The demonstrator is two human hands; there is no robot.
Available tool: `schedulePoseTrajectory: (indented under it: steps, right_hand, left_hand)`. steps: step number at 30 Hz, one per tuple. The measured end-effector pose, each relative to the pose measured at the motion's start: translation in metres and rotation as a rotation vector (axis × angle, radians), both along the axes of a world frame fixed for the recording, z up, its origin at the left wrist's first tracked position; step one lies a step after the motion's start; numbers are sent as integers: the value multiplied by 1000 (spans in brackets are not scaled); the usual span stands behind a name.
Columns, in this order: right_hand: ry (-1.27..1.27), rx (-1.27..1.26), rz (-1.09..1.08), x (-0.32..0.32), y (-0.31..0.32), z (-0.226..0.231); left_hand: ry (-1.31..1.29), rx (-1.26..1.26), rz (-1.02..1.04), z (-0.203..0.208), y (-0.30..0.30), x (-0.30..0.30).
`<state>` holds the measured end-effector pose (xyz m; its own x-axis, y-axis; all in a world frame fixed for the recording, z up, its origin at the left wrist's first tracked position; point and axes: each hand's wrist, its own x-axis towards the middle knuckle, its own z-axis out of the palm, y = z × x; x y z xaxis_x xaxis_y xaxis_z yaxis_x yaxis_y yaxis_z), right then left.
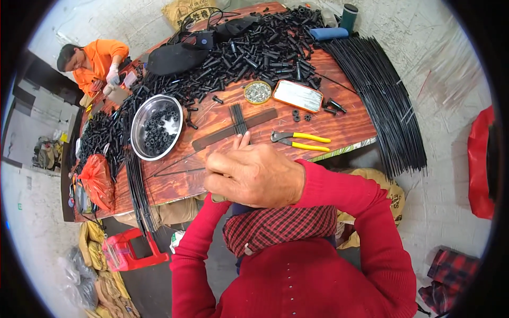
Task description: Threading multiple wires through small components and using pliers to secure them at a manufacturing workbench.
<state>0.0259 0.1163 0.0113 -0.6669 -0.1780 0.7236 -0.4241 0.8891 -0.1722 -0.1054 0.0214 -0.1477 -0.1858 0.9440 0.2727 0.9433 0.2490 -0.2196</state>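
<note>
My right hand [260,177] is closed above the table's near edge, its fingers curled together; what they pinch is hidden. Beneath it is my left hand, mostly covered, with only some fingertips [242,141] and a ring near the wrist showing. Those fingertips press against a small bundle of thin black rods [238,117]. The rods lie across a flat dark bar [209,139] on the table. Just right of my hands are yellow-handled pliers [310,142]. Beyond the bar stand a round tin of small silvery pieces [258,92] and a rectangular tray with whitish contents [298,96].
A large heap of black tubular parts [265,47] covers the table's far side. A steel bowl [135,140] holds black rings. Long black rods [382,100] overhang the right edge. A co-worker in orange [101,61] sits far left. A red stool [156,257] stands below.
</note>
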Motion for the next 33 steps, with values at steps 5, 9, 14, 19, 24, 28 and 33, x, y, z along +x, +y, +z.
schedulePoseTrajectory:
  steps: [5, 9, 14, 19, 24, 28, 33]
  right_hand:
    - [-112, 183, -227, 4, 1, -1]
    - [57, 44, -194, -10, 1, -11]
    - [-41, -50, -88, 12, 41, 12]
    - [-147, -536, -226, 43, 123, -19]
    - [-290, -423, -587, 47, 180, -87]
    - [-363, -346, -672, 31, 201, -114]
    - [-369, -42, -740, 1, 207, -130]
  left_hand:
    - [39, -23, -62, -7, 6, 0]
    - [66, -39, -134, -13, 7, -1]
    - [-1209, 26, -82, -33, -3, 3]
    - [-563, 1, -216, 17, 14, 12]
    - [-551, 46, -256, 20, 5, 1]
    - [-550, 51, -252, 16, 6, -3]
    - [-591, 86, -231, 13, 8, -4]
